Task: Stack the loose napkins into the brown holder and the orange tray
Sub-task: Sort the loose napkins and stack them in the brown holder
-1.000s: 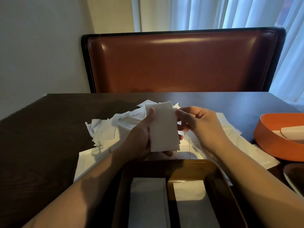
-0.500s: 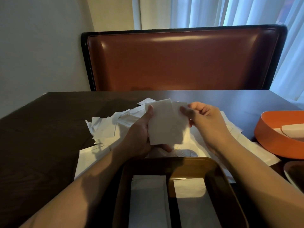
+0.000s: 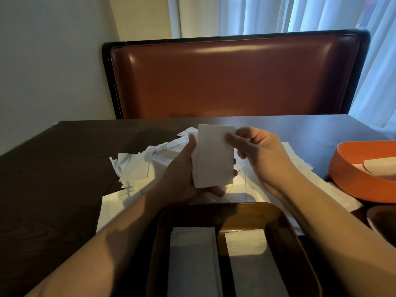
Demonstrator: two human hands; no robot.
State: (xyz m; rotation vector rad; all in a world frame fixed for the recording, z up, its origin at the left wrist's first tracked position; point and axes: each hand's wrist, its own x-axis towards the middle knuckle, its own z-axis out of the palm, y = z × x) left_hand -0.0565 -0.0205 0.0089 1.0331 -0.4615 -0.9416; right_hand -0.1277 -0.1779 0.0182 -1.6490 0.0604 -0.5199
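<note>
A small upright stack of folded white napkins [image 3: 214, 159] is held above the table. My left hand [image 3: 182, 174] grips it from the left and below, thumb on its front edge. My right hand [image 3: 255, 151] pinches the top right corner of the front napkin. Behind and beneath lies a heap of loose white napkins [image 3: 139, 163] on the dark table. The brown holder [image 3: 278, 215] sits nearest me, with two napkin stacks side by side inside. The orange tray [image 3: 351, 179] at the right edge holds a few napkins.
The dark wooden table [image 3: 53, 179] stretches left of the napkin heap. A brown leather bench back [image 3: 231, 78] stands beyond the far edge, with curtains behind. Part of a dark bowl [image 3: 383, 219] shows at the right, below the orange tray.
My right hand has slid a napkin leftwards onto the front of the stack and squared it up. The stack in my left hand has risen slightly.
</note>
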